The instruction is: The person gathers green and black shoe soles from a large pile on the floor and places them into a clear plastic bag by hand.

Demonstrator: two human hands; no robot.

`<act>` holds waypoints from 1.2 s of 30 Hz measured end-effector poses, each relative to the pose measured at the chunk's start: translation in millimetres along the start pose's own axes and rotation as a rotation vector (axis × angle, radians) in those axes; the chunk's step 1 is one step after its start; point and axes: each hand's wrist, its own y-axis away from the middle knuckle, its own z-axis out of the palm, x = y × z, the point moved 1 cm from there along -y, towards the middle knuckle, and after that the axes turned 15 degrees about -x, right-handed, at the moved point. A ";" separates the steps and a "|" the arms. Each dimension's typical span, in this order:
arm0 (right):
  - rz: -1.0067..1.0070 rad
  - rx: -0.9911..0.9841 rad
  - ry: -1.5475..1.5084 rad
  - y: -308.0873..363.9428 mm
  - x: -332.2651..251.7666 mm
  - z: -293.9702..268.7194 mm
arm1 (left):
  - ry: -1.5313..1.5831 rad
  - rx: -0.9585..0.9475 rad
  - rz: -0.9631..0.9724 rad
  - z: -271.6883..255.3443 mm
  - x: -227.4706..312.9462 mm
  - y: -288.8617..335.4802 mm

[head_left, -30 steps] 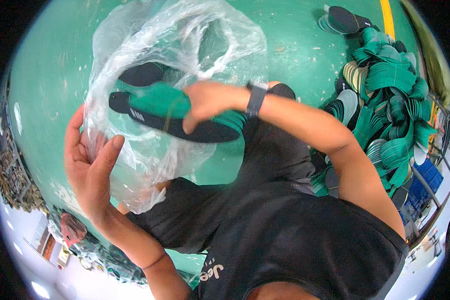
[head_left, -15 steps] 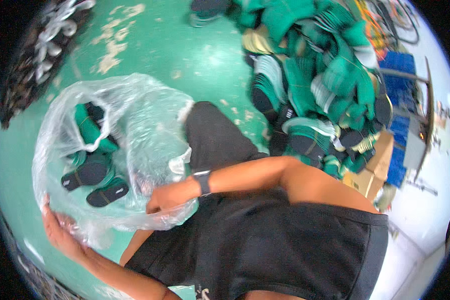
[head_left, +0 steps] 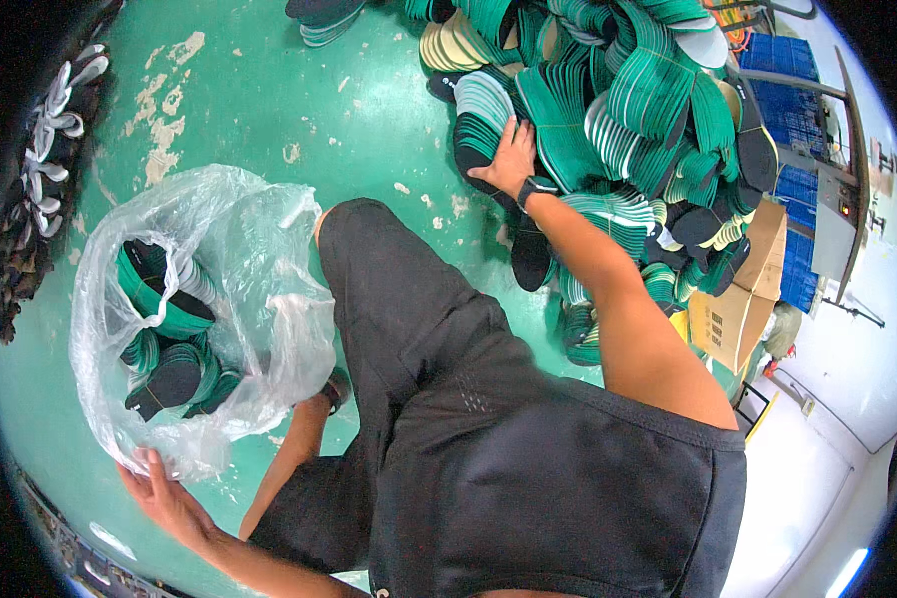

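Note:
A clear plastic bag (head_left: 269, 224) stands on the floor at the left, its mouth spread, with bundles of green and black shoe insoles (head_left: 174, 374) inside. My left hand (head_left: 174, 506) holds the bag's near edge loosely between thumb and fingers; its fingertips are partly hidden by the film. Over at the large heap of insoles (head_left: 623, 130), my right hand (head_left: 510, 159) has its fingers spread and rests on a stack of insoles (head_left: 483, 110), pale green on top and black at the near end. It is not closed around the stack.
An open cardboard box (head_left: 738, 324) stands right of the heap, near blue crates (head_left: 797, 239). Another insole stack (head_left: 326, 20) lies on the green floor (head_left: 259, 110) at the top. Dark items with white parts (head_left: 55, 149) line the left edge. My bent knee (head_left: 359, 234) is beside the bag.
My right hand has left the bag and reached across to the insole heap. My left hand stays at the bag's edge. Inside the bag, the insoles have shifted and the nearer ones sit differently.

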 end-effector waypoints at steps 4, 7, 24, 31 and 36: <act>-0.040 0.080 -0.092 16.5 -17.4 21.7 | -0.547 0.324 0.150 53.3 25.9 49.2; -0.284 -0.045 0.018 32.4 -7.8 10.1 | -0.309 0.124 0.224 79.1 8.8 76.3; -0.928 -0.068 -0.262 54.7 -160.1 -85.4 | -0.866 -0.959 0.022 128.4 -66.6 11.9; -1.560 -0.535 0.072 133.3 -362.4 -124.1 | -0.912 -1.066 0.256 108.5 -15.4 73.9; -1.732 -0.278 -0.470 239.2 -445.4 -92.0 | -0.849 -0.988 0.267 115.6 3.3 90.4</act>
